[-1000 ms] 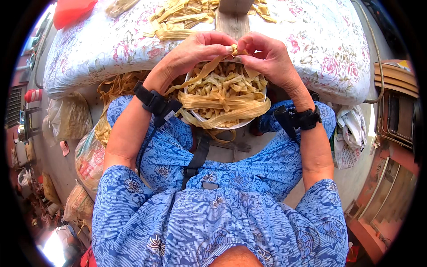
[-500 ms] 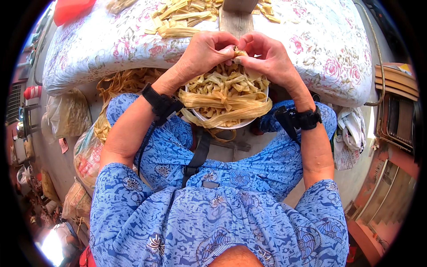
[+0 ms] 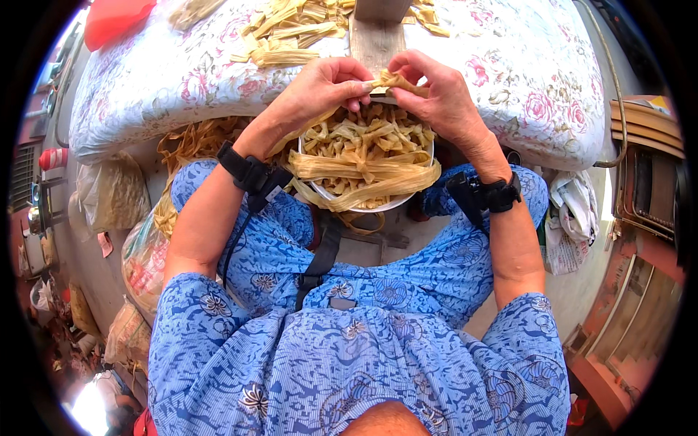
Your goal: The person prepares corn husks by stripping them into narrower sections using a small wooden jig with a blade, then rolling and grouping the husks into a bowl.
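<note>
In front of me, just above a bowl, my left hand point(image 3: 323, 91) and my right hand point(image 3: 445, 93) pinch a yellow-tan strip point(image 3: 393, 81) between thumbs and fingers. The strip looks folded or knotted at its middle, and one end sticks out into my right palm. Below my hands stands the white bowl point(image 3: 434, 151), heaped with short knotted pieces point(image 3: 382, 138) of the same material. Long flat strips point(image 3: 342, 171) lie across the near side of the heap. Another length of strip hangs beside my left wrist. What the strips are made of I cannot tell.
A flower-patterned cloth point(image 3: 185, 91) covers the surface beyond the bowl. More flat strips point(image 3: 287, 43) lie on it, beside a wooden board point(image 3: 374, 45). Loose long strips point(image 3: 200, 145) hang at the left. Plastic bags point(image 3: 113, 185) stand on the floor; stacked wooden pieces point(image 3: 647, 134) are at right.
My hands have drawn slightly apart, and more of the strip shows between them. The knot in it is plainer now. My left hand has moved a little left and down.
</note>
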A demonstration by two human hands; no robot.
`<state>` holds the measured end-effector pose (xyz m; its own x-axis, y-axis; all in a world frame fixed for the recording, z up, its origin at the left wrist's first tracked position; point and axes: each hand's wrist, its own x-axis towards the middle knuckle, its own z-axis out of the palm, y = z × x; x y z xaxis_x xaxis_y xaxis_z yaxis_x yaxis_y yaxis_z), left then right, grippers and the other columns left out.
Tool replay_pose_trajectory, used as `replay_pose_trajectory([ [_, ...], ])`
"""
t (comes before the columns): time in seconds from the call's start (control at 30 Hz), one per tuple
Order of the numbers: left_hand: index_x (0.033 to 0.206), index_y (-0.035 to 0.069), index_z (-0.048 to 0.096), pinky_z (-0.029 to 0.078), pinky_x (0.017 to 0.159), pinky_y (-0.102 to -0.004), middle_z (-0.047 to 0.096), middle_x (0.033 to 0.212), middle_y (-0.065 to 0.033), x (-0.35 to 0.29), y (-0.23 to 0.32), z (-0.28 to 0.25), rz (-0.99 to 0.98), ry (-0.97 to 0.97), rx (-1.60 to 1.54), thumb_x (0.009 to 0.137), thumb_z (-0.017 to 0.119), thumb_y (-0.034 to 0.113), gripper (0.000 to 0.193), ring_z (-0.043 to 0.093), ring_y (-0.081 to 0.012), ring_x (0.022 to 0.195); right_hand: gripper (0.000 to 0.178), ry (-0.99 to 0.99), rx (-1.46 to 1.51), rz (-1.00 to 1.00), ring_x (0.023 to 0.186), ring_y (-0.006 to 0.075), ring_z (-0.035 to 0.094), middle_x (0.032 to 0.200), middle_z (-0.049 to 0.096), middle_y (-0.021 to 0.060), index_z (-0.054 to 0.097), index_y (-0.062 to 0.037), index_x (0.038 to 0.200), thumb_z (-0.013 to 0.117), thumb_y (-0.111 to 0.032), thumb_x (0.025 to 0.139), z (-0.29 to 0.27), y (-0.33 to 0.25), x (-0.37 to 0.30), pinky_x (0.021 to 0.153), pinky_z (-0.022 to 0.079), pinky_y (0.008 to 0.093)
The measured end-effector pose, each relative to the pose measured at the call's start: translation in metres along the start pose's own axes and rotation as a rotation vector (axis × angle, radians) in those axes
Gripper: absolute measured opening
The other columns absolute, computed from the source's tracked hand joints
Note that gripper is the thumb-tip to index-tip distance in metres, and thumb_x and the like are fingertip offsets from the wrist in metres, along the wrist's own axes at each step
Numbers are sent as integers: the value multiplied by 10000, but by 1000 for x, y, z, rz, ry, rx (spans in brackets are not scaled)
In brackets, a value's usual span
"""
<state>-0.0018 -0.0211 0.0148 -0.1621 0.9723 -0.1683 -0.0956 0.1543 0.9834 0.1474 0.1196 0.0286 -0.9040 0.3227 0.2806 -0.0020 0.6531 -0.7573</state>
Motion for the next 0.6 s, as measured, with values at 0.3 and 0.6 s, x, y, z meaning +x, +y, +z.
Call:
replay_pose_trajectory([
  [0.3, 875, 67, 596, 286, 510, -140, 500, 674, 67, -6, -2, -7, -62, 0, -46, 856, 564, 196, 135, 394, 6, 577, 146, -129, -107, -198, 653, 277, 554, 713, 546, 112, 585, -49, 872, 623, -113, 746, 4, 3, -2, 581, 450, 327],
  [0.6, 839, 52, 589, 354, 530, -152, 521, 666, 47, -15, -9, -22, -52, 125, -206, 859, 567, 183, 135, 433, -15, 582, 235, -116, 442, 246, 673, 48, 539, 843, 634, 27, 599, -17, 1020, 624, -107, 804, -1, 15, -9, 599, 467, 200],
])
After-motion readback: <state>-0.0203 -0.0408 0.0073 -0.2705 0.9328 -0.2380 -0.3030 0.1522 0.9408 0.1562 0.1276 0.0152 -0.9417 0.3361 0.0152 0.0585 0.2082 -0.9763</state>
